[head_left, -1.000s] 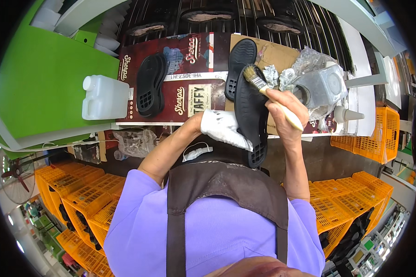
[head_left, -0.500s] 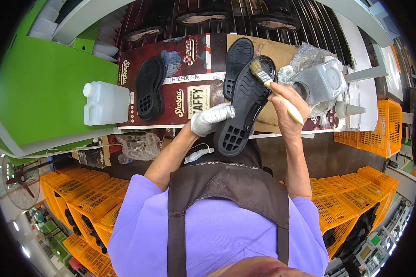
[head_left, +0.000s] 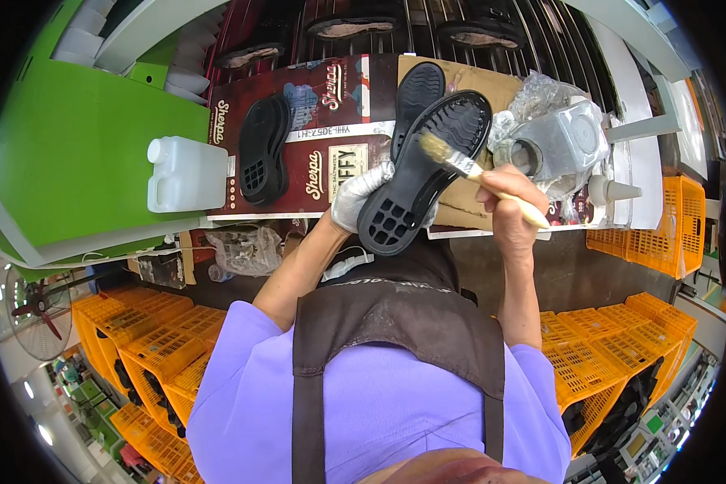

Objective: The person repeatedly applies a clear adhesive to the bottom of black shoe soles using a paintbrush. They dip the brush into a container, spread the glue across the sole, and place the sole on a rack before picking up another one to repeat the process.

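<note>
My left hand (head_left: 361, 196), in a white glove, grips a black shoe sole (head_left: 427, 165) by its side near the heel end. The sole is tilted, its wet, shiny toe pointing away to the right and its gridded heel toward me. Bare, my right hand (head_left: 515, 206) is closed round the pale handle of a paintbrush (head_left: 460, 161); the bristles lie over the middle of the sole. Behind the held sole lies a second black sole (head_left: 419, 87), partly covered. Another pair of stacked-looking black soles (head_left: 264, 149) rests on the printed cardboard (head_left: 306, 211) to the left.
A white plastic jug (head_left: 187, 179) stands at the left beside a green panel (head_left: 73, 161). To the right are a clear cut-open container (head_left: 569, 141) with crumpled plastic and a nozzle bottle (head_left: 613, 190). Black shoes (head_left: 355, 28) sit on rollers beyond. Orange crates (head_left: 157, 343) flank me.
The brush has moved from the toe back toward the middle of the sole. My left hand has turned the sole and shifted it slightly, its heel moving left and up.
</note>
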Demonstrator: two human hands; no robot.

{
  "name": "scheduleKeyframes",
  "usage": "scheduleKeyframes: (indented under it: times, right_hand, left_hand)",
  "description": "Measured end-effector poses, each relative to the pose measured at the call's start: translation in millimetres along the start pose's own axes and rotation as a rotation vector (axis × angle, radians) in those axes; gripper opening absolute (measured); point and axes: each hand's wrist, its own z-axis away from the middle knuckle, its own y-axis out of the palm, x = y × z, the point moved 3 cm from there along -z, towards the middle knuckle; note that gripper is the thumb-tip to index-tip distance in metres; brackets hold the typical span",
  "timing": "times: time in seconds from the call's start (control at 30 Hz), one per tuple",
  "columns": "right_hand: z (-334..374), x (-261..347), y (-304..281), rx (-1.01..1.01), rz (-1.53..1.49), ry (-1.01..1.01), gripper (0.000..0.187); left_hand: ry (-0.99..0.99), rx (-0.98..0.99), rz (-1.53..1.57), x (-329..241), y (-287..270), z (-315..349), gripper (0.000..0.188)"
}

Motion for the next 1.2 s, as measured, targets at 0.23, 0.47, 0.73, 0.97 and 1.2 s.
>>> scheduleKeyframes:
  times: [0.23,0.47,0.73,0.97,1.2]
  right_hand:
    - [2,11,-6,-0.178,0.287,-0.031,0.028]
    - [-2,7,6,-0.141,0.473,-0.187,0.025]
    - [-1,-2,12,-0.086,0.298,-0.070,0.022]
    - [-1,-2,17,-0.016,0.254,0.005,0.021]
    - [0,-1,30,0.033,0.235,0.030,0.022]
  left_hand:
    - [0.017,-0.051,0.011,3,-2,-3,0.058]
    - [0.010,-0.103,0.020,6,-7,-2,0.060]
    - [-0.010,-0.123,-0.049,1,-11,1,0.059]
    - [0.012,-0.090,0.019,-7,-8,1,0.044]
    - [0.057,-0.182,-0.043,-12,-6,-7,0.052]
